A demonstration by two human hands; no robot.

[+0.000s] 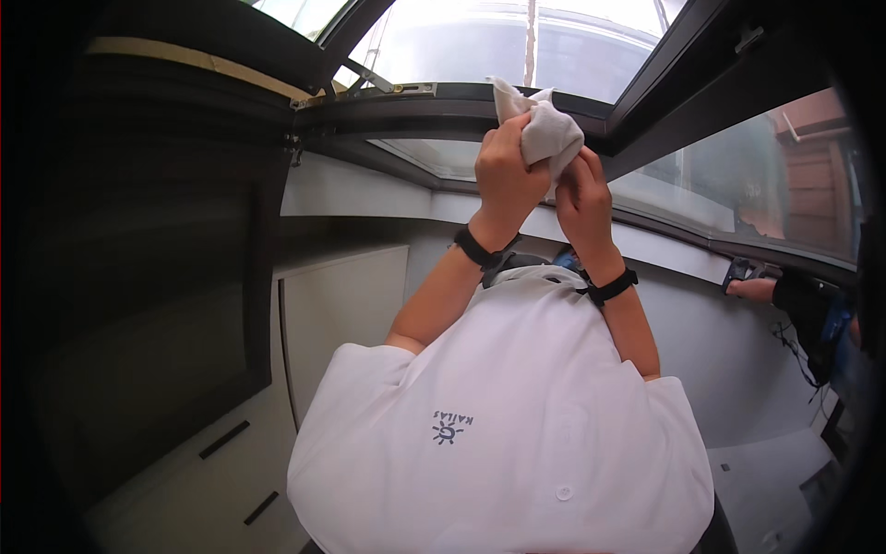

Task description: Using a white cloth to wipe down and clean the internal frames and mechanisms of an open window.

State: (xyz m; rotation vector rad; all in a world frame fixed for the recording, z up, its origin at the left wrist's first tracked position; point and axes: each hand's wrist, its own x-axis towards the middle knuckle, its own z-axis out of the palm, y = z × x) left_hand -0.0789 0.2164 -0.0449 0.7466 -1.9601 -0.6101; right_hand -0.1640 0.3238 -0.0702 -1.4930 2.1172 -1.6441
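Note:
A crumpled white cloth [552,135] is bunched up in front of the dark window frame [443,114], its loose corners pointing upward. My left hand [511,170] grips the cloth from the left with curled fingers. At the cloth's lower right edge, my right hand [585,197] holds it between bent fingers and thumb; part of this grip is hidden. Both wrists wear black bands. Behind the cloth runs the lower rail of the frame; whether the cloth touches it I cannot tell.
An opened dark sash with a metal stay hinge [415,88] is at the upper left. A dark panel [166,263] stands left, beside a pale cabinet [346,325]. Along the right, a white sill [664,253] leads to another person's hand [751,289] holding a dark object, with cables [796,350] nearby.

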